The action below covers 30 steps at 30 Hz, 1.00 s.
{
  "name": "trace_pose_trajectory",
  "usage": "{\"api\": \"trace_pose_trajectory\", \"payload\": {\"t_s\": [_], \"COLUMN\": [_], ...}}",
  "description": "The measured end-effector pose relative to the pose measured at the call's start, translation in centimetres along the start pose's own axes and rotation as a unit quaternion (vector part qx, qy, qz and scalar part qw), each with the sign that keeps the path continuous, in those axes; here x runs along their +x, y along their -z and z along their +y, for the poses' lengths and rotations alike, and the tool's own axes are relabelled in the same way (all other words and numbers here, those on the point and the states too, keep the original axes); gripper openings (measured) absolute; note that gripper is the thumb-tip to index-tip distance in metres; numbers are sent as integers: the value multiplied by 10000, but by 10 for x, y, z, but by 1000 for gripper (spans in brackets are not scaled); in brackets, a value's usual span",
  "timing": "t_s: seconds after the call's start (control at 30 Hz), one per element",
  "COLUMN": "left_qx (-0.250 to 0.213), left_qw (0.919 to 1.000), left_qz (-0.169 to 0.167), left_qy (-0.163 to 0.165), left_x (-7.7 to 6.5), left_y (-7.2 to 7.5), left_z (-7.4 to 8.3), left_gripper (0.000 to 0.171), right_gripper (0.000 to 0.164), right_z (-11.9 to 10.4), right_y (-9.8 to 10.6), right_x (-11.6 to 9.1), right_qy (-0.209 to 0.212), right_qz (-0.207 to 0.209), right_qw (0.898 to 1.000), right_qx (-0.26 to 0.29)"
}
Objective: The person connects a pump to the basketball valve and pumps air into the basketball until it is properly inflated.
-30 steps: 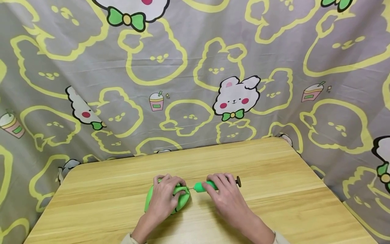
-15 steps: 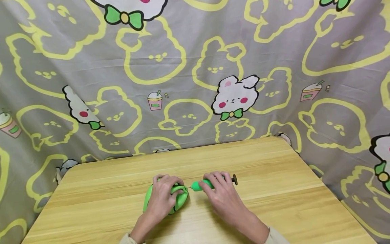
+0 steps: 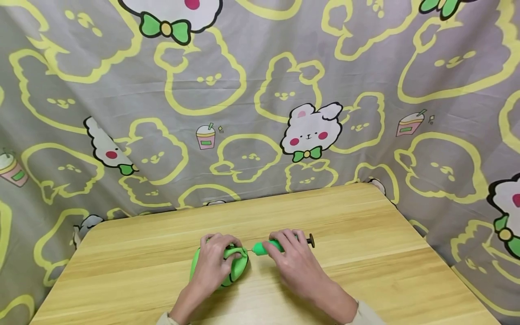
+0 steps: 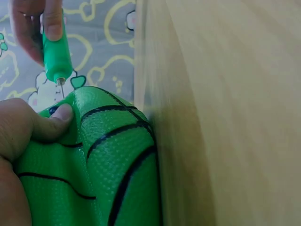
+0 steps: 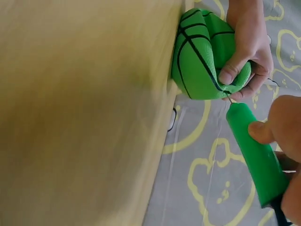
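A pretty crumpled green ball with black lines [image 5: 194,66] is being pinched at its folded edge by the left hand [image 3: 212,258], right down on the table [image 3: 365,225]. The green pump [image 5: 258,165] is gripped by the right hand [image 3: 294,259], with its black handle [image 3: 311,240] pointed away from the ball. Its thin needle [image 4: 62,90] is lined up at the pinched spot, though how far in it's pushed can't really be told.

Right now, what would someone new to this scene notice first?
Probably the dented green ball with black lines, gripped by the left hand on the wooden table. Beside it, the right hand holds a green pump, its needle at the ball's edge. Behind hangs grey fabric printed with cartoon animals.
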<state>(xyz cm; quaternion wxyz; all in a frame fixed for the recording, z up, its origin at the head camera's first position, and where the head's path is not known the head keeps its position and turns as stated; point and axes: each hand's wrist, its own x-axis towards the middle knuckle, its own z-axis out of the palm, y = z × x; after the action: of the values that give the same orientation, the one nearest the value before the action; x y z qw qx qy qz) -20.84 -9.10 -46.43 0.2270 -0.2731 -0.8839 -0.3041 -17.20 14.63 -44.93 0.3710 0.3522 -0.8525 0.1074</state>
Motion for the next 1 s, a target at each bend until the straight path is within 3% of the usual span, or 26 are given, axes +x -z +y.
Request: {"api": "trace_pose_trajectory", "payload": {"t_s": [0.17, 0.4, 0.6, 1.0], "left_qx": [297, 745, 912, 853], "left_qw": [9995, 9963, 9948, 9956], "left_qz": [-114, -359, -366, -358], "left_qy": [-83, -229, -252, -136], "left_x": [-1, 0, 0, 0], "left_y": [3, 2, 0, 1], "left_z": [0, 3, 5, 5], "left_gripper": [34, 27, 23, 24], "right_gripper": [47, 23, 35, 27], "right_z": [5, 9, 4, 1], "right_y": [7, 11, 13, 14], "right_x": [-4, -2, 3, 0], "right_qy": [-64, 70, 407, 147], "right_qz": [-208, -66, 418, 201], "right_qw": [9995, 9998, 9945, 9970], "right_qx": [234, -180, -872, -737]}}
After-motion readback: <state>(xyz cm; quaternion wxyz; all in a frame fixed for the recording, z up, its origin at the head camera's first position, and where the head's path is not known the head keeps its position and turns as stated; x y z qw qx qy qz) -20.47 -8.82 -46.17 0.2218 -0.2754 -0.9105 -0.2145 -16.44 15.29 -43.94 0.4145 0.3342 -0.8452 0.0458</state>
